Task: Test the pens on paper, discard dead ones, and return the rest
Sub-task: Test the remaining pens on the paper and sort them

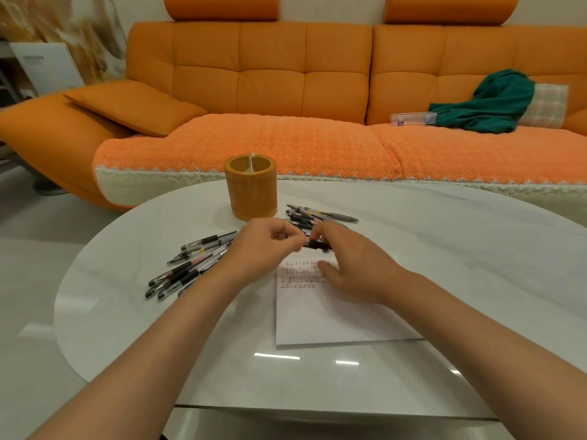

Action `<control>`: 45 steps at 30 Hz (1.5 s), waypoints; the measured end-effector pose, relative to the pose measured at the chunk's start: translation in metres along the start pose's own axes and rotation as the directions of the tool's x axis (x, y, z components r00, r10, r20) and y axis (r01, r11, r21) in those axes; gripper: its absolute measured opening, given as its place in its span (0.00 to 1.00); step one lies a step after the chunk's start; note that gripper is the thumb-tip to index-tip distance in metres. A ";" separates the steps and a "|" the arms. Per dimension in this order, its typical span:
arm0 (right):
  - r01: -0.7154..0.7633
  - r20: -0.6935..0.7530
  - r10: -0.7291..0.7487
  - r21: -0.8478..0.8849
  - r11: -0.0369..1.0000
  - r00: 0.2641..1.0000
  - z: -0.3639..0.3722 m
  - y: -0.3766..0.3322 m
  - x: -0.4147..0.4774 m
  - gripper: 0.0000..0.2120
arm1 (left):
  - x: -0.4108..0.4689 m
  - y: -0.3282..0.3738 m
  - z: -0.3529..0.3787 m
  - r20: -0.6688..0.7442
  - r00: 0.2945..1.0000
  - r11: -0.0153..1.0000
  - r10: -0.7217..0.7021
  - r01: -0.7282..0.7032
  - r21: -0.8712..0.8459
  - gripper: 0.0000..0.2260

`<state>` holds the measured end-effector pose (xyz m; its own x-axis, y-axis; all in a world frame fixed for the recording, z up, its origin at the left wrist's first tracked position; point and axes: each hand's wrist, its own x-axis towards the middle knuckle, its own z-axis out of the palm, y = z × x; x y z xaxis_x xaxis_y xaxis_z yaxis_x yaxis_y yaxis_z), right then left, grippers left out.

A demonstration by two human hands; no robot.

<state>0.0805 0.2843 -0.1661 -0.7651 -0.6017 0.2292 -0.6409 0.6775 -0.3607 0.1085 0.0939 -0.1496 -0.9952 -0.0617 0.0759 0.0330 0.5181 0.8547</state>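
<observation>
Centre of frame: both hands meet over the top edge of the paper (333,315), which lies on the white table (444,249) at centre-right. Right hand (352,265) pinches a black-gripped pen (319,246) held roughly level; the thumb lies low over the written rows. Left hand (266,246) is closed at the pen's left end with fingertips curled; blur hides whether it grips the cap or the barrel itself. Judged step: uncapping or recapping between tests. The paper carries several rows of small test marks in its upper part; the lower half is blank. Two loose groups of pens: left pile (190,265) at centre-left of the frame, fanned; back pile (314,215) just above the hands, beside the orange pen holder (251,188) at upper centre. Which pile is tested, I cannot tell. The holder looks nearly empty, so the return has probably not begun. To do this step well: pull the cap straight along the barrel, keep the tip clear of the fingers, write on the blank area below the last row for an unambiguous mark, then drop the pen into the correct pile without mixing them.
</observation>
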 end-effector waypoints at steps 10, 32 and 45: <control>-0.148 -0.100 0.148 0.007 0.989 0.984 0.006 0.008 0.031 0.09 | 0.004 -0.031 -0.044 -0.099 0.990 0.768 0.097 -0.011 0.640 0.12; 0.046 -0.102 -0.074 -0.250 0.967 0.992 0.033 -0.022 0.047 0.14 | -0.006 -0.040 -0.043 0.044 0.990 0.530 0.136 -0.110 0.841 0.09; 0.115 -0.066 -0.117 -0.043 0.992 0.991 0.025 -0.038 0.044 0.10 | -0.015 -0.035 -0.046 0.031 0.978 0.816 0.205 -0.189 0.546 0.05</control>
<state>0.0731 0.2213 -0.1652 -0.6871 -0.6479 0.3289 -0.7264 0.6219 -0.2925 0.1269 0.0380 -0.1571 -0.9696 0.0724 0.2337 0.1643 0.9005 0.4027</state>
